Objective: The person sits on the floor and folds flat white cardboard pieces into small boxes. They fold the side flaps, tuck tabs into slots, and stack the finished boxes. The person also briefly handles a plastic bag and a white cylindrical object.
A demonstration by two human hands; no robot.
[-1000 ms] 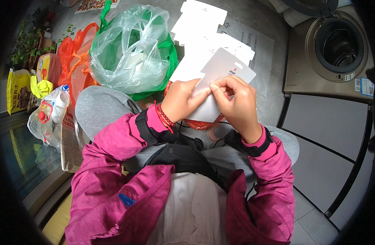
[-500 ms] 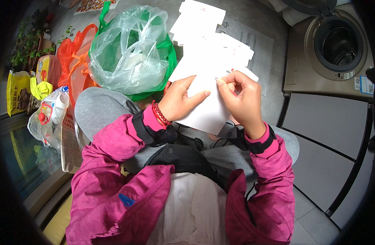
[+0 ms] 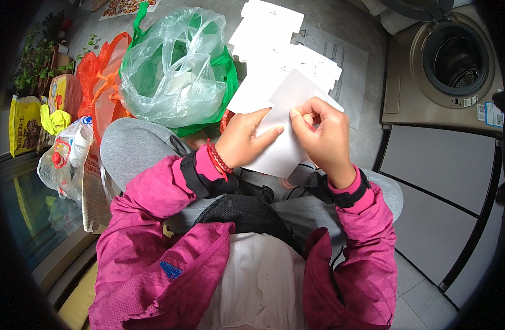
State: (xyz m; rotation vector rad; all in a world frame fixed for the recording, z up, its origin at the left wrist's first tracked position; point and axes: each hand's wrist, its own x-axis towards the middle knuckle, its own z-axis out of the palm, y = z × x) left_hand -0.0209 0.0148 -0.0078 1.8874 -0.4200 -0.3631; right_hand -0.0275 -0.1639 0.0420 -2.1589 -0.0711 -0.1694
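A white card sheet [image 3: 282,151], stiff and flat, is tilted over my lap. My left hand [image 3: 244,135] grips its left edge, thumb on top and fingers underneath. At the sheet's middle my right hand [image 3: 324,126] is closed in a pinch, thumb tip against the surface. A little red shows between its curled fingers; what they pinch, if anything, is too small to make out. Beyond the hands, several flattened white cartons [image 3: 269,25] with cut-out tabs lie overlapping on the floor.
Left of the cartons, a clear plastic bag [image 3: 164,82] lines a green bag [image 3: 230,74]. Orange-red bags [image 3: 101,77], a yellow packet [image 3: 26,124] and a plastic bottle [image 3: 59,165] crowd the left. A printed translucent sheet [image 3: 351,71] lies near the washing machine [image 3: 406,71].
The sheet has tilted, so its face looks greyer and the printed mark near my right hand no longer shows. Both hands have shifted only slightly.
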